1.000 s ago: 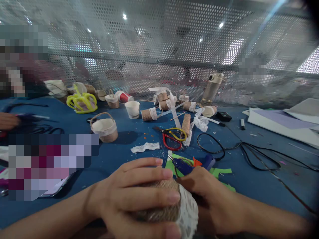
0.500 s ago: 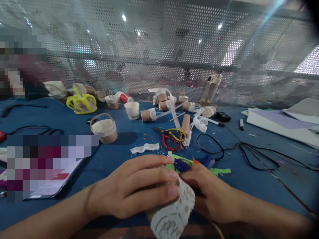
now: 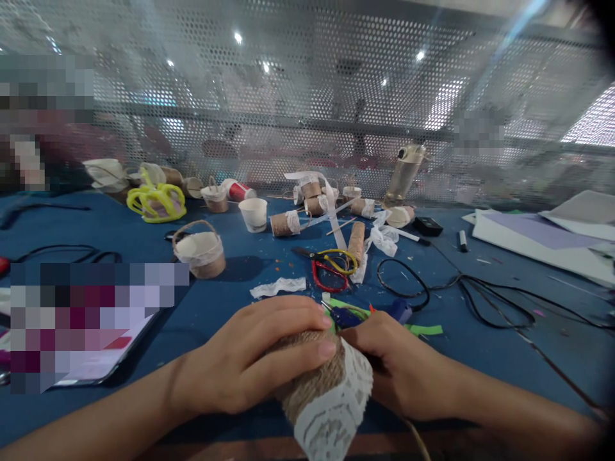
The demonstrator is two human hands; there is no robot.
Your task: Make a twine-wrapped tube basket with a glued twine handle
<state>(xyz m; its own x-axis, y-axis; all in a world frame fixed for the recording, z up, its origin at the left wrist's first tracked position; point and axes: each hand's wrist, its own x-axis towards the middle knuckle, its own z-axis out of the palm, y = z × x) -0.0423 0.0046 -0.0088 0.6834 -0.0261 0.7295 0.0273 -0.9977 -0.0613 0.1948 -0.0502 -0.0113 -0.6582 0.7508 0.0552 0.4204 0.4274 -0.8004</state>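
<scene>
A cup wrapped in brown twine (image 3: 314, 378), with a white lace band (image 3: 339, 406) around its rim end, lies tilted between my hands near the table's front edge. My left hand (image 3: 259, 352) curls over its top, fingers resting on the twine. On the other side my right hand (image 3: 403, 365) is closed at the cup, its fingertips hidden behind the lace. A loose end of twine (image 3: 417, 440) hangs below my right hand. Just beyond my hands lies a blue glue gun (image 3: 400, 310) on green strips (image 3: 423, 330), partly hidden.
Red and yellow scissors (image 3: 331, 269) and a lace scrap (image 3: 278, 287) lie ahead. A small twine basket (image 3: 200, 253) stands left, near a tablet-like screen (image 3: 129, 346). Several wrapped cups, a bottle (image 3: 406, 173) and a black cable (image 3: 468, 282) lie farther off, before a perforated metal screen (image 3: 288, 96).
My left fingers have drawn back a little and bent, leaving more of the twine surface uncovered. The cup has turned slightly. My right hand stays about where it was.
</scene>
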